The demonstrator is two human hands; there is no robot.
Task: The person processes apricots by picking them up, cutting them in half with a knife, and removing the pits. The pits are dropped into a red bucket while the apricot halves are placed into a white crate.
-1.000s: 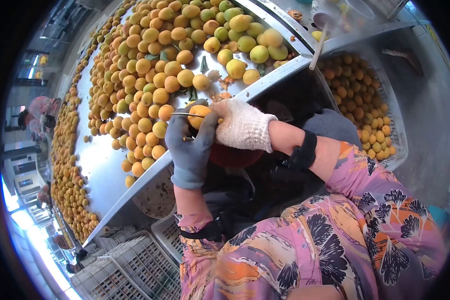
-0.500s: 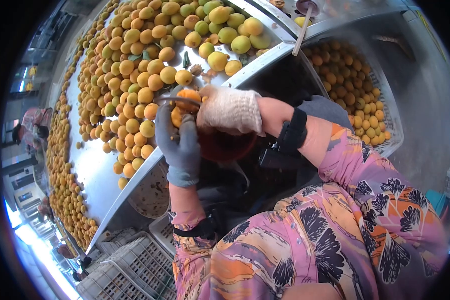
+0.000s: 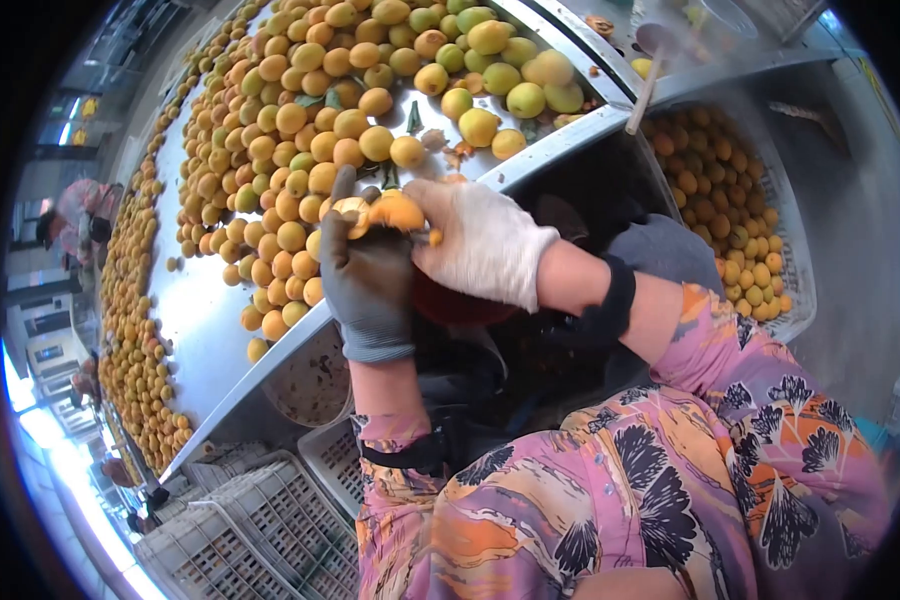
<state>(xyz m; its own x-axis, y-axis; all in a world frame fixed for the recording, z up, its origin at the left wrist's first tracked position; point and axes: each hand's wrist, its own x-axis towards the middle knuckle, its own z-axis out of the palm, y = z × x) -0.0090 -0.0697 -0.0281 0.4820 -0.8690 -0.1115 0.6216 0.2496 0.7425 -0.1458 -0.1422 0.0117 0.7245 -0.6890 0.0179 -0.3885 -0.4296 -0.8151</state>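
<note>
My left hand (image 3: 368,285), in a grey glove, holds an orange fruit that is split open (image 3: 352,212) near the edge of the metal table (image 3: 185,340). My right hand (image 3: 480,240), in a white knitted glove, is closed against the fruit from the right, with an orange piece (image 3: 398,212) between the two hands. Whether it also grips a tool is blurred. Just beyond the hands lies a large heap of yellow, orange and green fruit (image 3: 290,120). Part of a dark red container (image 3: 460,302) shows below my right hand.
At the right stands a white crate (image 3: 792,250) of fruit. A round bucket (image 3: 310,380) sits under the table edge, beside stacked grey crates (image 3: 235,530). A stick-like handle (image 3: 645,92) rests on the upper right ledge. Another person (image 3: 82,215) is at far left.
The fruit between my hands now shows its pale inside and lies more open. My right hand has turned and shifted right. The whole view has moved slightly.
</note>
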